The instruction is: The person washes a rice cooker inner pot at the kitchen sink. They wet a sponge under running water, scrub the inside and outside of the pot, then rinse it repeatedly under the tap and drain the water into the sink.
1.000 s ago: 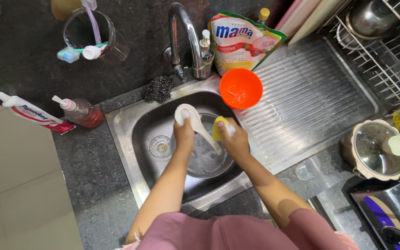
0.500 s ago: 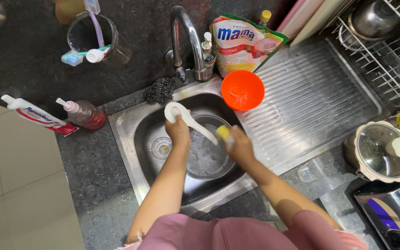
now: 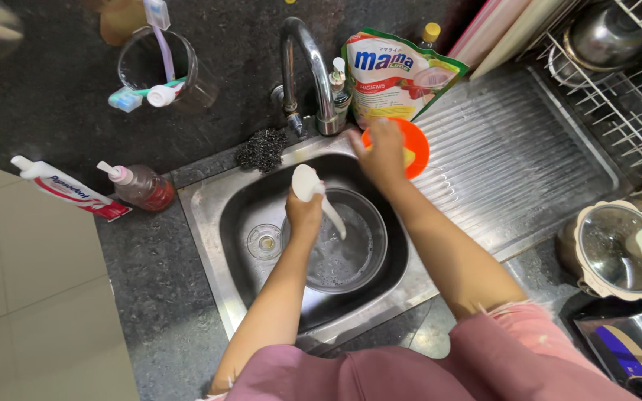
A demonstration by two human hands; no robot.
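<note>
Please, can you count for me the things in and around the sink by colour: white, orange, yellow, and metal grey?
White: 1, the rice spoon in the left hand
Orange: 1, the bowl under the right hand
Yellow: 1, the sponge
Metal grey: 3, the pot, tap, steel scourer
Total: 6

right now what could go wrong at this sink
The left hand holds the wet white rice paddle over the metal pot; it might slip and clatter in. The right hand, with the yellow sponge, presses into the orange bowl on the sink rim, which could tip.
</note>
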